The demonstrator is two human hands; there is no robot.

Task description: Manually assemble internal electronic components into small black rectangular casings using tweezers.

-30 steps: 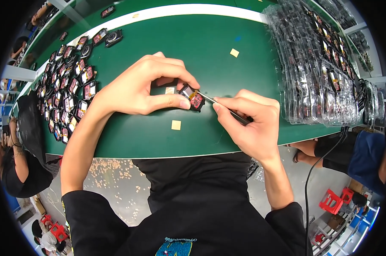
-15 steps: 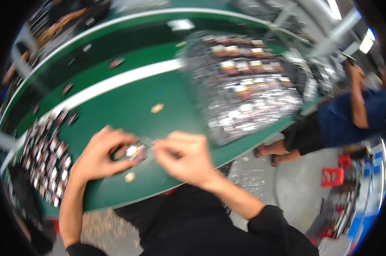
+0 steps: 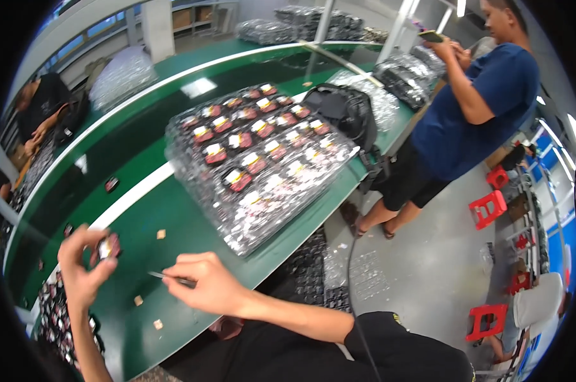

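At the left, my left hand (image 3: pixel 81 270) pinches a small dark round-edged piece with a red and white label (image 3: pixel 110 247) between thumb and fingers, above the green bench (image 3: pixel 192 254). My right hand (image 3: pixel 205 283) is closed on a slim pointed metal tool (image 3: pixel 173 278), perhaps tweezers. Its tip points left toward the labelled piece and stands apart from it. Beneath my left forearm lies a heap of similar dark pieces (image 3: pixel 52 312), partly hidden.
Clear plastic trays (image 3: pixel 262 235) filled with labelled pieces are stacked beyond my right hand, with a black backpack (image 3: pixel 348 111) behind. Small tan squares (image 3: pixel 161 234) dot the bench. A person in blue (image 3: pixel 472 114) stands at the right; red stools (image 3: pixel 487 209) stand on the floor.
The view has swung right, so the trays and bench sit further left and the standing person shows more fully. My hands are further apart, each still holding its thing.
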